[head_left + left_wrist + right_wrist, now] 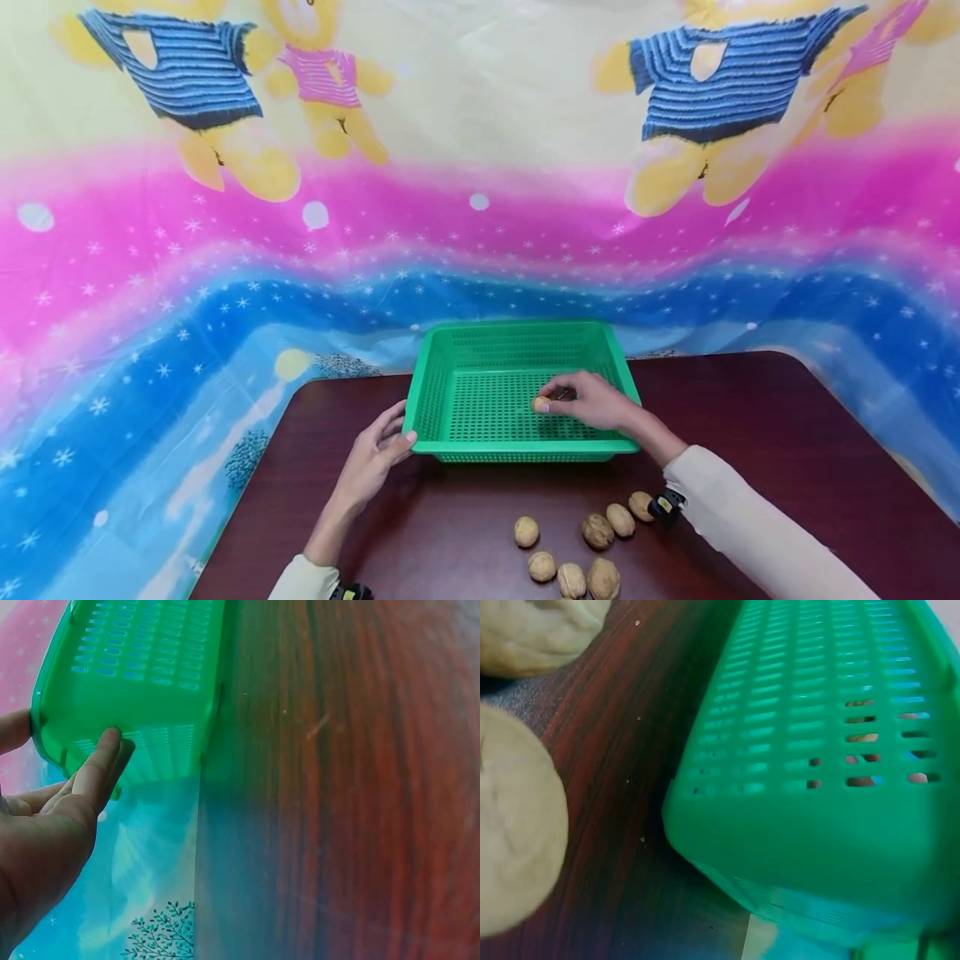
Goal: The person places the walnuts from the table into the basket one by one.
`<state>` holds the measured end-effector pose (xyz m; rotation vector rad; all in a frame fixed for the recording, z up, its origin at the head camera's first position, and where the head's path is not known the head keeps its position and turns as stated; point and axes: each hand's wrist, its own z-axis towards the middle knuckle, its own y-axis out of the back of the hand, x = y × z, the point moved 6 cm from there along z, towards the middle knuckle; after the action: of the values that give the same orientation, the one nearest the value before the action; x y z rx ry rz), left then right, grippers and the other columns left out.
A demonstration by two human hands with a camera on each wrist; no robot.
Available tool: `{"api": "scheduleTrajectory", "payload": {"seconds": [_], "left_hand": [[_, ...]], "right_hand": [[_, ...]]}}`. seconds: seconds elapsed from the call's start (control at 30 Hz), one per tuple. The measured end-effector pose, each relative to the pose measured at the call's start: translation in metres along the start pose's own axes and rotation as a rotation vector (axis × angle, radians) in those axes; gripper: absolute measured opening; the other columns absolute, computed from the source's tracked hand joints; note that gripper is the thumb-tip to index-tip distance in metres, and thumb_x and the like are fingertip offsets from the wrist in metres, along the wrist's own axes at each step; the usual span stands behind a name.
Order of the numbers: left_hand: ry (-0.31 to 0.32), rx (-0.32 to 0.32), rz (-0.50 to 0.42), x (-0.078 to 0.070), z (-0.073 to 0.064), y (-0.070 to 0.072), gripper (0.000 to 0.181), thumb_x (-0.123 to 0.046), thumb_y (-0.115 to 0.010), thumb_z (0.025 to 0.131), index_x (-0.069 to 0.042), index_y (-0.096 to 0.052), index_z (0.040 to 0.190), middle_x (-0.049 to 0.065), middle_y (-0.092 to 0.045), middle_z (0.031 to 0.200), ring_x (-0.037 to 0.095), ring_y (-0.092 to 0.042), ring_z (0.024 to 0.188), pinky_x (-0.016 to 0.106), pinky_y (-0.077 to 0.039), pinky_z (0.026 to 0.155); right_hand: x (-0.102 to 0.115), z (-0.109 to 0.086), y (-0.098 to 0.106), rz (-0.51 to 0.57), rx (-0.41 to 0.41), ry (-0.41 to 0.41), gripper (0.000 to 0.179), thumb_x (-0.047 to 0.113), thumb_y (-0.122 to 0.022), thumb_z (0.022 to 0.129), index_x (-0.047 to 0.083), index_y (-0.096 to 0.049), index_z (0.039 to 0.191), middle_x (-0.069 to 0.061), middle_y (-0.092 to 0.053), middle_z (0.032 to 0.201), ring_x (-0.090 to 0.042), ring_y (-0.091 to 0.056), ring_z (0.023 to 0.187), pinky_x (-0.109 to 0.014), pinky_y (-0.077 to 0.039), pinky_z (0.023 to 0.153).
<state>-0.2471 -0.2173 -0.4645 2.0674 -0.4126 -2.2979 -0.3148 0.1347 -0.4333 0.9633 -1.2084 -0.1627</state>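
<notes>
A green plastic basket [525, 447] with slotted walls stands on the table. My left hand [372, 462] holds its near left corner, the thumb on the rim and the fingers against the outer wall. In the left wrist view, those fingers [96, 769] lie along the basket's side. Inside the basket, above its floor, my right hand [595, 403] pinches a walnut [540, 404] between thumb and fingertips. From the right wrist, the basket wall [795, 825] hides most of that hand; only bits show through the slots.
Several walnuts lie on the dark wooden table [750, 433] in front of the basket, among them a single walnut [527, 532] and a darker walnut [597, 531]. Two walnuts loom close in the right wrist view. A printed cloth [480, 233] hangs behind the table.
</notes>
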Motion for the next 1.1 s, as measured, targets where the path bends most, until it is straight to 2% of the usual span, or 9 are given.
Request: {"api": "scheduleTrajectory", "payload": {"seconds": [0.17, 0.3, 0.4, 0.53, 0.67, 0.87, 1.1], "left_hand": [[0.006, -0.005, -0.005, -0.001, 0.0, 0.0, 0.065, -0.021, -0.063, 0.11, -0.007, -0.036, 0.167, 0.029, -0.058, 0.152, 0.044, -0.064, 0.135, 0.035, -0.062, 0.104], [0.012, -0.016, -0.014, -0.002, 0.002, 0.0, 0.064, -0.02, -0.064, 0.109, -0.008, -0.038, 0.166, 0.028, -0.059, 0.151, 0.042, -0.065, 0.134, 0.036, -0.062, 0.104], [0.018, -0.017, -0.019, -0.003, 0.002, -0.001, 0.064, -0.021, -0.064, 0.109, -0.008, -0.038, 0.166, 0.028, -0.059, 0.151, 0.042, -0.066, 0.134, 0.036, -0.062, 0.105], [0.027, -0.005, -0.017, -0.002, -0.001, -0.001, 0.066, -0.022, -0.064, 0.11, -0.008, -0.036, 0.167, 0.029, -0.058, 0.153, 0.042, -0.065, 0.135, 0.037, -0.061, 0.105], [0.033, -0.006, -0.021, -0.002, -0.003, -0.001, 0.066, -0.022, -0.064, 0.109, -0.007, -0.035, 0.167, 0.029, -0.057, 0.153, 0.043, -0.065, 0.136, 0.037, -0.061, 0.105], [0.04, -0.01, -0.028, -0.003, -0.003, 0.0, 0.066, -0.021, -0.064, 0.109, -0.007, -0.035, 0.168, 0.029, -0.057, 0.153, 0.042, -0.065, 0.135, 0.037, -0.061, 0.106], [0.048, -0.007, -0.031, -0.002, -0.004, -0.002, 0.067, -0.021, -0.064, 0.11, -0.008, -0.035, 0.168, 0.028, -0.057, 0.154, 0.041, -0.066, 0.135, 0.036, -0.061, 0.106]], "right_hand": [[-0.001, 0.004, -0.004, -0.017, 0.031, -0.01, 0.027, 0.035, -0.07, 0.106, 0.016, -0.078, 0.123, -0.002, -0.078, 0.117, -0.016, -0.07, 0.103, -0.038, -0.058, 0.084], [-0.001, 0.003, -0.002, -0.028, 0.029, -0.021, 0.03, 0.035, -0.071, 0.106, 0.013, -0.078, 0.125, -0.004, -0.077, 0.119, -0.02, -0.071, 0.108, -0.041, -0.06, 0.088], [0.001, 0.0, 0.003, -0.028, -0.004, -0.031, 0.033, 0.032, -0.071, 0.106, 0.009, -0.076, 0.13, -0.005, -0.077, 0.121, -0.022, -0.071, 0.111, -0.043, -0.061, 0.091], [0.009, -0.01, 0.019, -0.016, -0.093, -0.018, 0.035, 0.031, -0.071, 0.106, 0.01, -0.073, 0.134, -0.006, -0.076, 0.122, -0.023, -0.07, 0.113, -0.044, -0.06, 0.095], [0.02, -0.031, 0.04, 0.032, -0.183, -0.004, 0.035, 0.034, -0.071, 0.106, 0.015, -0.072, 0.136, -0.003, -0.076, 0.124, -0.023, -0.069, 0.117, -0.042, -0.06, 0.097], [0.029, -0.079, 0.056, 0.068, -0.261, -0.002, 0.036, 0.033, -0.069, 0.107, 0.017, -0.07, 0.14, -0.003, -0.074, 0.131, -0.022, -0.07, 0.122, -0.03, -0.06, 0.099], [0.027, -0.132, 0.057, 0.11, -0.305, -0.043, 0.032, 0.029, -0.069, 0.108, 0.017, -0.071, 0.137, -0.005, -0.076, 0.131, -0.002, -0.071, 0.116, -0.018, -0.058, 0.097]]}}
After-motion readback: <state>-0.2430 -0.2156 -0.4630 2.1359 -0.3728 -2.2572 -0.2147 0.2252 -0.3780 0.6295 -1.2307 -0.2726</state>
